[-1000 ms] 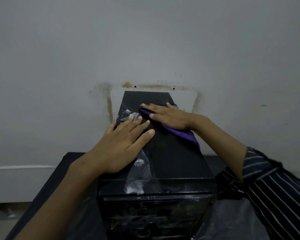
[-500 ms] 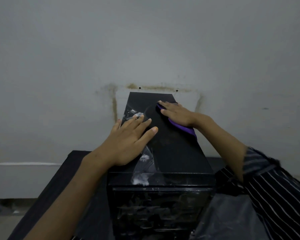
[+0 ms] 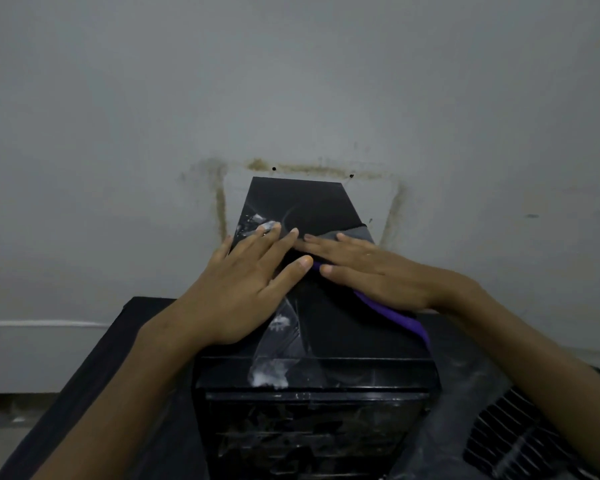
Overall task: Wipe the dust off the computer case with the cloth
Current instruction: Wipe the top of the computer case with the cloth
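Dim light here, a pale grey wall [image 3: 291,81] filling the view, brown stains [image 3: 312,169] tracing a rectangle with two dark holes, a black table [image 3: 94,368] below, floor [image 3: 11,441] lower left.

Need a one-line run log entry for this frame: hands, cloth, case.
left hand: flat on black computer case top | right hand: presses purple cloth flat on top | dust: white patch at near edge

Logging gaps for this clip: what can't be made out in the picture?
- Cloth: head view, mostly hidden under the right hand.
- Computer case: lower front cut off by the bottom edge; top partly covered by the left hand.
- Dust left: too dim to judge.
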